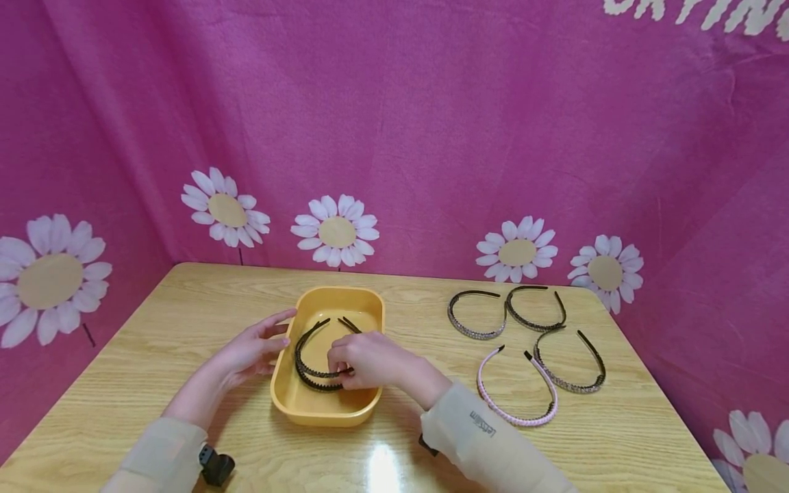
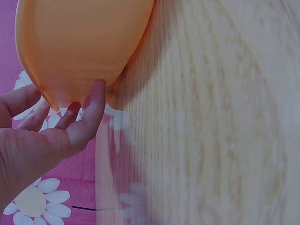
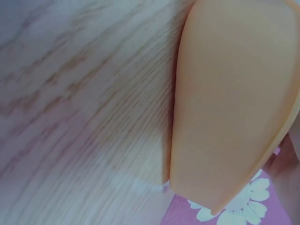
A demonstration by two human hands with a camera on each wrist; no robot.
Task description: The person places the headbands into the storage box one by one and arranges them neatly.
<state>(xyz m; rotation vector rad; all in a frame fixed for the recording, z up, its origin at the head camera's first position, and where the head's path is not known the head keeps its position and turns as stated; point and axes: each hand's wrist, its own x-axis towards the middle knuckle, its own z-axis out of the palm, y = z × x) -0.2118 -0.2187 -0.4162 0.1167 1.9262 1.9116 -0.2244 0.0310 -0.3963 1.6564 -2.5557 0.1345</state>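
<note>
A yellow plastic bin [image 1: 327, 419] stands on the table, holding dark beaded headbands [image 1: 306, 374] that lie overlapping with their tips toward the far end. My right hand [image 1: 365, 359] reaches over the bin's right side and pinches a dark headband inside it; the fingertips are partly hidden. In the right wrist view, the bin's outer wall [image 3: 229, 103] covers most of that hand. On the bin's left side, my left hand [image 1: 249, 351] touches the rim and outer wall with extended, slightly bent fingers, as the left wrist view shows with the hand [image 2: 51, 136] against the bin.
To the right on the wooden table [image 1: 419, 411] lie a pink headband [image 1: 518, 419] and dark headbands with sparkling fronts, one at back left [image 1: 477, 334], one at back right [image 1: 536, 324] and one nearer [image 1: 576, 387]. A magenta daisy-print cloth [image 1: 401, 137] hangs behind the table.
</note>
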